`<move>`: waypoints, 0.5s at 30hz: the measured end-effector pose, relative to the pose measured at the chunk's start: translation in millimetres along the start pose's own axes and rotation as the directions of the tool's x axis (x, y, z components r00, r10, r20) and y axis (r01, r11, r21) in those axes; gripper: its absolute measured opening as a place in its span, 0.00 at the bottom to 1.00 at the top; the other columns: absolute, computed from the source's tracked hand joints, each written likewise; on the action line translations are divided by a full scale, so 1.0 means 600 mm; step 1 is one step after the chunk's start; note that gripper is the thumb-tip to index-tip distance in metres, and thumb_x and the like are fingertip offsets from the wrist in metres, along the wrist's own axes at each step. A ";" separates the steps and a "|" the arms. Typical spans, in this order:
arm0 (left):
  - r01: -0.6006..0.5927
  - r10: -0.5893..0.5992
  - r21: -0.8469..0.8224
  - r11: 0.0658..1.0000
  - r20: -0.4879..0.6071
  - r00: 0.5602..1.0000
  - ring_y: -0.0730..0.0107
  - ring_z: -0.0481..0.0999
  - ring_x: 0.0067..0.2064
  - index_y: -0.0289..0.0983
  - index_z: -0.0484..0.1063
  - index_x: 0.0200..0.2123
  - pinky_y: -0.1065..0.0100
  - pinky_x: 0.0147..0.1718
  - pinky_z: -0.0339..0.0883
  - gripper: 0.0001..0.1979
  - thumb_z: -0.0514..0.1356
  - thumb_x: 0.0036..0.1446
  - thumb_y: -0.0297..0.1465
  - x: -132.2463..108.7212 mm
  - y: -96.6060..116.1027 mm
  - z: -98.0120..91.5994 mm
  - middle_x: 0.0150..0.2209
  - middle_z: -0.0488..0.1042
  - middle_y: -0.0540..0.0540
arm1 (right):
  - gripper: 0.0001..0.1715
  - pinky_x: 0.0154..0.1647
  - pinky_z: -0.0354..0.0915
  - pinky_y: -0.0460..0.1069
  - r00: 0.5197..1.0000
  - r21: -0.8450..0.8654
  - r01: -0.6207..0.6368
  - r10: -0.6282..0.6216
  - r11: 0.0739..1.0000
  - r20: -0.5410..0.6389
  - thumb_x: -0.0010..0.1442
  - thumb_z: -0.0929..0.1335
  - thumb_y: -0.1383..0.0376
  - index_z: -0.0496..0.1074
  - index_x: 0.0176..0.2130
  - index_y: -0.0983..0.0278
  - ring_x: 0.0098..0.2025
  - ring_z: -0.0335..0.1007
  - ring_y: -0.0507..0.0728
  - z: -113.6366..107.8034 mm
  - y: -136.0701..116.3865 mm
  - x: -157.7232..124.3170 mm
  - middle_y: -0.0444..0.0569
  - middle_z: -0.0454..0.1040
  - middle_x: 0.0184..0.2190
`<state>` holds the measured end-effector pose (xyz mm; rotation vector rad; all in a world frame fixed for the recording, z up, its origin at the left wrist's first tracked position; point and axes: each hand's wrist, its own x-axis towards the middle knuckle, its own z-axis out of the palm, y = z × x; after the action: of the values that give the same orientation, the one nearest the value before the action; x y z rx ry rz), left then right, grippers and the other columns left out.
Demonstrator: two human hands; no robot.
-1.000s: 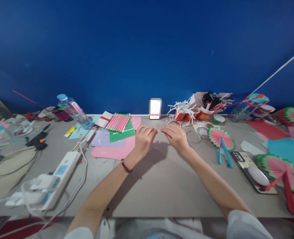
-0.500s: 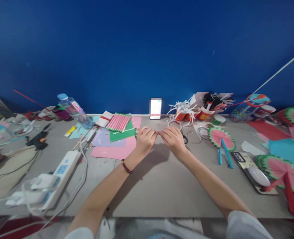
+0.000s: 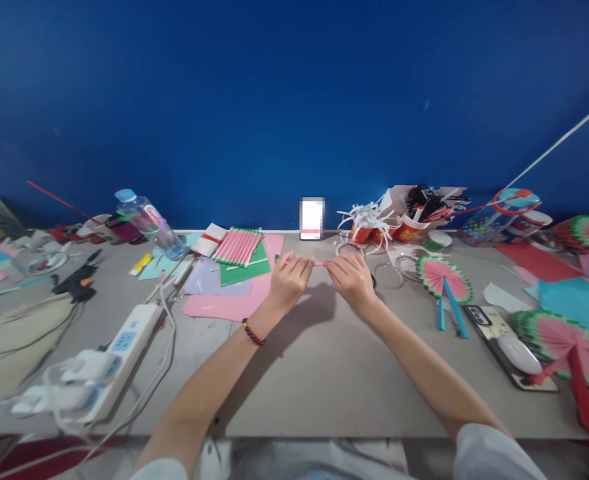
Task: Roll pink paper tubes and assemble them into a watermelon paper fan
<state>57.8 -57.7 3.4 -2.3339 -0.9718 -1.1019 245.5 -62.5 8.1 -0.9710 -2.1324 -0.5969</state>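
A narrow piece of pink paper (image 3: pixel 319 263) spans the gap between my two hands, raised over the middle of the table. My left hand (image 3: pixel 291 279) pinches one end, and a little pink also shows by its fingers. The other end is between the fingertips of my right hand (image 3: pixel 348 275). Most of the paper is hidden behind my fingers. Left of my left hand lies a pleated pink paper with green edges (image 3: pixel 238 245), on green paper (image 3: pixel 247 272) and pink sheets (image 3: pixel 214 305). Tape rings (image 3: pixel 388 275) lie just right of my right hand.
A phone (image 3: pixel 312 219) stands against the blue wall. Left are a tilted bottle (image 3: pixel 149 220), a power strip (image 3: pixel 124 360) with cables, and a black glue gun (image 3: pixel 78 280). Right are paper cups (image 3: pixel 408 230), watermelon-coloured paper fans (image 3: pixel 444 277) and a phone (image 3: pixel 484 327) under a mouse (image 3: pixel 519 354).
My hands have moved slightly apart, and more of the pink paper shows between them. The hand at the far left edge is out of view.
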 end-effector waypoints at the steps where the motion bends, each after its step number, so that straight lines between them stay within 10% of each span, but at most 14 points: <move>1: -0.005 0.005 -0.002 1.000 -0.005 1.000 0.66 0.77 0.40 0.37 0.72 0.42 0.59 0.49 0.62 0.11 0.51 0.61 0.24 0.000 0.001 0.000 0.37 0.78 0.43 | 0.12 0.40 0.57 0.52 1.000 0.006 0.002 -0.002 1.000 0.003 0.63 0.62 0.70 0.75 0.35 0.64 0.36 0.64 0.56 0.001 0.000 -0.001 0.50 0.74 0.28; 15: -0.069 0.067 0.111 0.991 0.023 0.997 0.68 0.77 0.40 0.36 0.73 0.42 0.62 0.47 0.65 0.13 0.50 0.61 0.24 -0.001 0.010 0.001 0.38 0.79 0.43 | 0.10 0.39 0.57 0.51 0.999 0.041 0.051 -0.051 0.998 -0.010 0.62 0.62 0.71 0.73 0.37 0.65 0.36 0.65 0.56 0.000 -0.017 0.002 0.50 0.75 0.30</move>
<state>62.2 -62.1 2.3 -2.2743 -0.9287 -0.9749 236.7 -68.1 7.7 -0.8925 -2.1591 -0.5789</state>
